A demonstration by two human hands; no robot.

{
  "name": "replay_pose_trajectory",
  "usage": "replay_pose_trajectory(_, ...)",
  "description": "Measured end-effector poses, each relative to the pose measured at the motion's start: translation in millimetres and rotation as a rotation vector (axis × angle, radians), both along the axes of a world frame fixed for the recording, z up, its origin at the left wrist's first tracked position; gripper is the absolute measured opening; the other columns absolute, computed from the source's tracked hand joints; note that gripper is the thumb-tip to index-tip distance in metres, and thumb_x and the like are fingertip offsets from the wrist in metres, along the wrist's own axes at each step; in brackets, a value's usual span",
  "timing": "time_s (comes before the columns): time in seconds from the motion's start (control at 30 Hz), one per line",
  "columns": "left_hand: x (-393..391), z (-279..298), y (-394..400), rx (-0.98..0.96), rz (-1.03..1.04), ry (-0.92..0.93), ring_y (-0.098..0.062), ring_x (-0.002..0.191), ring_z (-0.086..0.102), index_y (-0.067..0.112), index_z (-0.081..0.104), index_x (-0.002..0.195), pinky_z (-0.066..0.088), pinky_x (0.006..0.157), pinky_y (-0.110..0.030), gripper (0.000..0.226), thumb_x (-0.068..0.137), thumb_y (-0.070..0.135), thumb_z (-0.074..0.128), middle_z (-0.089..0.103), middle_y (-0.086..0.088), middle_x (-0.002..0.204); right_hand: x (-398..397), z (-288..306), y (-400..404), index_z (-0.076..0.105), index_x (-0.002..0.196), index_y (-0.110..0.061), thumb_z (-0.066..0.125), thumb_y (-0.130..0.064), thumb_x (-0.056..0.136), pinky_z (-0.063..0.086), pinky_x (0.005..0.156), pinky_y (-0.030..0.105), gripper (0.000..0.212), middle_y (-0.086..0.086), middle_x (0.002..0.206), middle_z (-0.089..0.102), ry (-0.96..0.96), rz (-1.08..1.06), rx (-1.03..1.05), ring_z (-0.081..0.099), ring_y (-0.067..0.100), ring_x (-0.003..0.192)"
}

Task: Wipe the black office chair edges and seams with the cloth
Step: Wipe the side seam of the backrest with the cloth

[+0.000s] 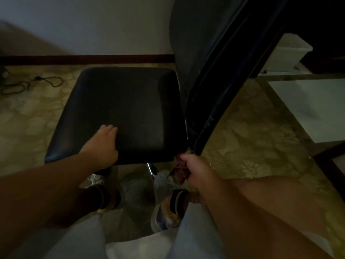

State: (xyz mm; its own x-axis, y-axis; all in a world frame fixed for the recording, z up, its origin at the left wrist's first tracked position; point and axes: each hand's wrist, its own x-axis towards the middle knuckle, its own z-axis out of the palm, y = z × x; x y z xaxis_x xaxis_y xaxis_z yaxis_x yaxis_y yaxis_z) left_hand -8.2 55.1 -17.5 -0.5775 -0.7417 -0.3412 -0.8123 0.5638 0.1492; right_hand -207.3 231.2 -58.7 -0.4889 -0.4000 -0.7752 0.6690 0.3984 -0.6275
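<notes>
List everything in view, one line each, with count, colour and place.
seat: one, black, centre.
backrest: one, black, upright at the seat's right.
cloth: one, dark reddish, at the backrest's lower edge, in the right hand.
chrome post: one, silver, under the seat.
cable: one, black, on the floor at left.
bin: one, white, upper right.
carpet: one, patterned olive, under everything.
shoes: two, pale, below the seat.
left hand: one, resting on the seat's front edge.
right hand: one, gripping the cloth.
</notes>
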Motion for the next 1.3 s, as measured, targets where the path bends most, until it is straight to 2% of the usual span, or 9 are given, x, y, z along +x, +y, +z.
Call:
replay_pose_trajectory(0.23, 23, -13, 4, 0.093, 0.071, -0.071, -0.024, 0.155, 0.007, 0.012, 0.008, 0.161, 0.015, 0.123, -0.038, 0.085, 0.092, 0.032, 0.054, 0.002, -0.007, 0.169, 18, 11, -14, 0.061, 0.112, -0.013, 0.065, -0.007, 0.091, 0.05, 0.056, 0.026, 0.022, 0.009, 0.09, 0.068, 0.196, -0.015, -0.106, 0.068, 0.02, 0.075)
replay_pose_trajectory(0.43, 11, -3, 8, 0.09, -0.018, -0.13, -0.025, 0.152, 0.016, 0.01, 0.012, 0.16, 0.021, 0.122, -0.037, 0.08, 0.095, 0.038, 0.05, 0.011, -0.01, 0.167, 24, 19, -25, 0.06, 0.114, -0.018, 0.064, -0.006, 0.089, 0.048, 0.05, 0.018, 0.028, 0.002, 0.089, 0.067, 0.383, 0.058, -0.143, 0.066, 0.008, 0.067)
replay_pose_trajectory(0.6, -5, -6, 22, 0.109, -0.068, -0.117, -0.028, 0.154, 0.012, 0.011, 0.011, 0.16, 0.021, 0.124, -0.039, 0.085, 0.092, 0.045, 0.049, 0.008, -0.012, 0.168, 30, 19, -39, 0.054, 0.127, -0.031, 0.064, -0.01, 0.088, 0.059, 0.077, 0.033, 0.045, -0.002, 0.116, 0.059, 0.496, 0.138, -0.137, 0.062, 0.013, 0.092)
replay_pose_trajectory(0.73, -28, -7, 35, 0.127, -0.111, -0.104, -0.032, 0.154, 0.007, 0.009, 0.007, 0.16, 0.018, 0.124, -0.041, 0.086, 0.094, 0.047, 0.045, 0.004, -0.013, 0.168, 19, 13, -44, 0.046, 0.14, -0.023, 0.068, -0.01, 0.089, 0.041, 0.059, 0.015, 0.057, -0.007, 0.112, 0.054, 0.616, 0.159, -0.117, 0.052, 0.003, 0.083)
replay_pose_trajectory(0.93, -66, -9, 50, 0.191, -0.216, -0.03, -0.038, 0.153, 0.002, 0.01, 0.002, 0.16, 0.017, 0.123, -0.043, 0.086, 0.094, 0.044, 0.045, -0.002, -0.012, 0.168, -11, 16, -65, 0.053, 0.112, -0.031, 0.054, -0.002, 0.092, 0.049, 0.07, 0.028, 0.035, 0.0, 0.101, 0.063, 0.672, 0.119, -0.055, 0.062, 0.016, 0.085)
replay_pose_trajectory(1.1, -78, -2, 36, 0.345, -0.48, 0.144, -0.021, 0.155, -0.001, 0.016, 0.015, 0.161, 0.006, 0.123, -0.033, 0.078, 0.096, 0.028, 0.056, 0.005, 0.0, 0.169, -43, 17, -103, 0.061, 0.12, -0.022, 0.057, -0.005, 0.096, 0.059, 0.069, 0.035, 0.03, 0.004, 0.096, 0.067, 0.796, 0.155, -0.063, 0.068, 0.018, 0.077)
replay_pose_trajectory(1.2, -66, 6, 2, 0.198, -0.559, 0.18, -0.013, 0.154, 0.0, 0.016, 0.023, 0.159, -0.005, 0.118, -0.02, 0.071, 0.096, 0.019, 0.054, 0.009, 0.002, 0.168, -61, 20, -131, 0.058, 0.129, -0.024, 0.063, -0.013, 0.096, 0.055, 0.075, 0.023, 0.035, -0.003, 0.114, 0.062, 1.056, 0.318, -0.022, 0.061, 0.007, 0.086)
replay_pose_trajectory(1.23, -58, 8, -17, 0.121, -0.499, 0.183, -0.012, 0.154, 0.001, 0.016, 0.024, 0.159, -0.008, 0.115, -0.017, 0.069, 0.096, 0.018, 0.052, 0.01, 0.001, 0.168, -64, 20, -140, 0.058, 0.13, -0.021, 0.064, -0.015, 0.095, 0.049, 0.073, 0.016, 0.035, -0.003, 0.116, 0.059, 1.123, 0.373, 0.023, 0.058, 0.004, 0.084)
replay_pose_trajectory(1.3, -38, 11, -62, 0.003, -0.28, 0.131, -0.017, 0.155, 0.004, 0.017, 0.026, 0.158, -0.004, 0.118, -0.021, 0.066, 0.097, 0.022, 0.052, 0.011, -0.002, 0.168, -65, 15, -157, 0.06, 0.129, -0.019, 0.066, -0.018, 0.093, 0.051, 0.081, 0.021, 0.036, 0.001, 0.118, 0.06, 1.167, 0.426, 0.101, 0.062, 0.012, 0.094)
